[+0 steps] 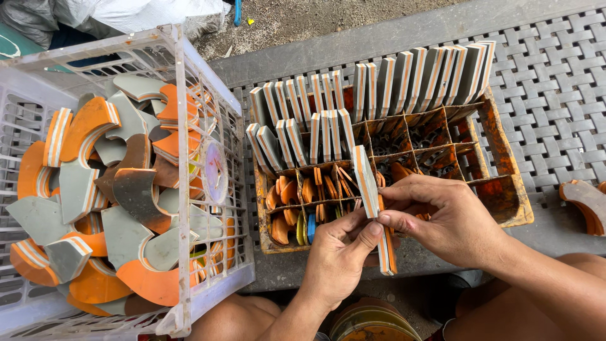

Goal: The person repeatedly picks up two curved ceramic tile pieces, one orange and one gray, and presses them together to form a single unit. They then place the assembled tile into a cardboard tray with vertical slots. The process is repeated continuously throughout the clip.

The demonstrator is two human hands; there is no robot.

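My left hand (338, 259) and my right hand (442, 218) together grip a thin layered strip of grey, white and orange foam (369, 186) on edge, over the front of an orange divided crate (499, 142). The strip runs down between my fingers to its lower end (386, 252). Many similar layered pieces (404, 79) stand upright in rows in the crate's back cells. Small orange curved scraps (290, 192) fill the front left cells.
A white plastic basket (183, 158) at the left holds a heap of grey and orange curved foam offcuts (120, 189). More offcuts (587, 202) lie at the right edge. A woven grey mat (555, 95) lies under the crate. My bare knees show below.
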